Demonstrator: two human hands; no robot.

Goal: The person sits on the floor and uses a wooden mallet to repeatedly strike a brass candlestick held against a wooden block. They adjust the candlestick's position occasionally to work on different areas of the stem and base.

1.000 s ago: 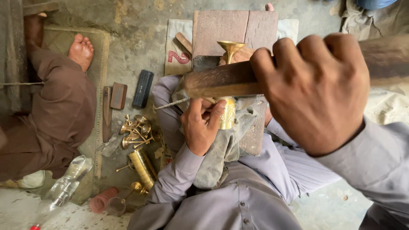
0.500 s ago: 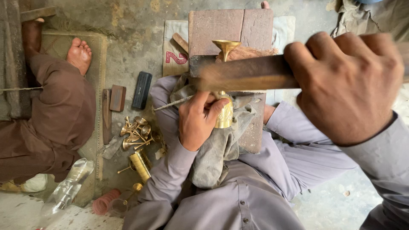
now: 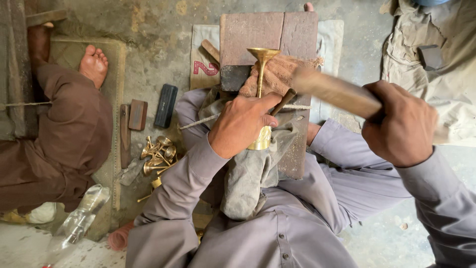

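One head-worn view, straight down and close over the hands and lap, floor beyond.

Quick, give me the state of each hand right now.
Left hand: closed around the brass goblet-shaped piece, with a thin dark tool pinched in its fingers.
Right hand: closed on the wooden mallet handle, raised.

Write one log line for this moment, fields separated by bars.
left hand: holds brass goblet and punch | right hand: grips wooden mallet, raised | support: wooden block
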